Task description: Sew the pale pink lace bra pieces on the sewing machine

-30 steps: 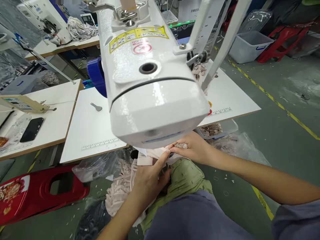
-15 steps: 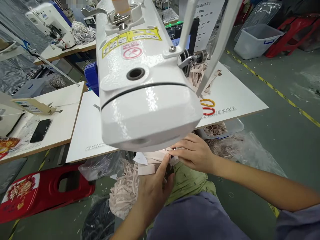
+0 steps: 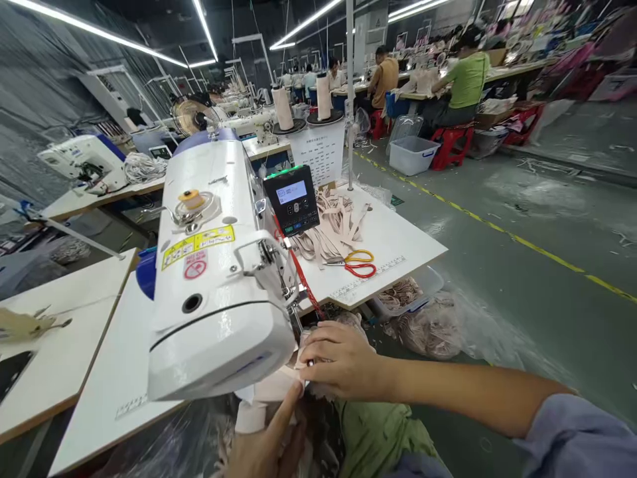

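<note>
Below the head of a white sewing machine (image 3: 219,332), pale pink fabric (image 3: 276,385) lies between the two hands. My right hand (image 3: 341,362) has its fingers bent and pressed on the fabric, close to the needle area. On the lower left side of the fabric is my left hand (image 3: 271,438), its index finger stretched out and touching the cloth; its other fingers are partly hidden. A pale band (image 3: 250,417) rests beside the left hand. The machine head hides part of the work area.
Scissors (image 3: 361,263) and pale straps (image 3: 333,229) lie on the white table (image 3: 403,239), right of a control panel (image 3: 293,199). Under the table stands a plastic bin (image 3: 430,285). Several people sit at machines farther back.
The view has tilted up and turned right, bringing the room, control panel and straps into sight. Both hands remain at the fabric near the machine head.
</note>
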Motion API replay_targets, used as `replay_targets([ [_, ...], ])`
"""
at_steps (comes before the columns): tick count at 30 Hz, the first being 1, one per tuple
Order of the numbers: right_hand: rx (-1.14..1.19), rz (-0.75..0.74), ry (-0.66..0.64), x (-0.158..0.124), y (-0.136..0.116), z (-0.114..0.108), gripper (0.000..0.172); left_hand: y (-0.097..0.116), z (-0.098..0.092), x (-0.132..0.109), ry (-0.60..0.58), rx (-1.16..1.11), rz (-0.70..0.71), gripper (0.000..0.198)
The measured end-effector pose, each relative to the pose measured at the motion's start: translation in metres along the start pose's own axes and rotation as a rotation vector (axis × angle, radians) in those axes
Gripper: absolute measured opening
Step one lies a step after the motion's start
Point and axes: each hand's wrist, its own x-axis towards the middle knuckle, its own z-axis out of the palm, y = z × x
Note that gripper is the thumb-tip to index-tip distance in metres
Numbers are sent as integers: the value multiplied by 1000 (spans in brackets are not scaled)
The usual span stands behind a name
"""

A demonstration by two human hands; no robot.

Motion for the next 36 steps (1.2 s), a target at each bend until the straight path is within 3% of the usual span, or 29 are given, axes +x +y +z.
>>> replay_targets([
  [4, 2, 20, -43, 1, -2, -3, 13, 6, -2, 4, 3, 44, -14, 49],
  [8, 20, 20, 19, 1, -7, -5, 17, 13, -6, 11, -14, 146, 32, 50],
  [12, -5, 32, 39, -1, -10, -4, 24, 21, -6, 11, 7, 219, -8, 48],
  [18, 34, -20, 159, 2, -8, -2, 18, 27, -11, 12, 14, 105, -48, 47],
  [22, 68, 3, 155, -1, -14, -4, 23, 32, -17, 17, -7, 73, -106, 45],
  [25, 171, 170, 147, -9, -21, -8, 30, 39, -19, 21, -53, 70, -171, 43],
  [28, 561, 568, 92, -13, -19, -5, 27, 47, -18, 22, -49, 73, -237, 42],
  [31, 989, 957, -19, -4, -10, 10, 40, 55, -15, 18, -66, 96, -292, 47],
  [33, 1035, 1019, 17, 7, -2, 23, 47, 59, -12, 16, -101, 129, -331, 51],
  [36, 877, 904, 87, 23, 8, 35, 43, 64, -9, 16, -114, 186, -381, 51],
])
